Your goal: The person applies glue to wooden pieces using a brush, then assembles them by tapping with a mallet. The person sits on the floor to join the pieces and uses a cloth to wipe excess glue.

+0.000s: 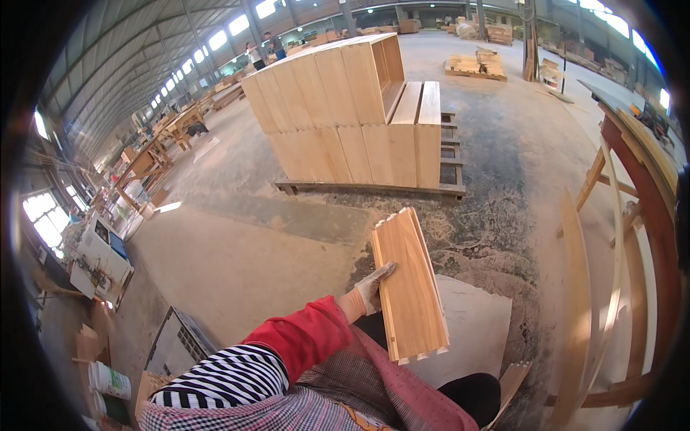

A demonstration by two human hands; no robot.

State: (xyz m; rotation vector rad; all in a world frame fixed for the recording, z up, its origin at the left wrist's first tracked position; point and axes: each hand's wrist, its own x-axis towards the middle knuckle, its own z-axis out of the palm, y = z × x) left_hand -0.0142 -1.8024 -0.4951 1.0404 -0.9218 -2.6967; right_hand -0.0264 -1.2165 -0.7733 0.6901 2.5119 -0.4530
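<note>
My left hand (pixel 374 289), in a pale work glove, grips the left long edge of a small stack of wooden boards (pixel 413 291). The boards stand out in front of my body, tilted a little, with notched, dovetail-like ends at top and bottom. My thumb lies over the front face; the fingers behind are hidden. My right hand does not show. Below the boards, a pale flat sheet (pixel 478 327) lies on the floor.
Ahead, large open wooden boxes (pixel 316 154) are stacked on a pallet (pixel 359 189). A workbench (pixel 643 194) with leaning wood strips (pixel 575 287) runs along the right. White bucket (pixel 111 381) at lower left, white machine (pixel 102 255) beyond. Two people (pixel 264 54) stand far off.
</note>
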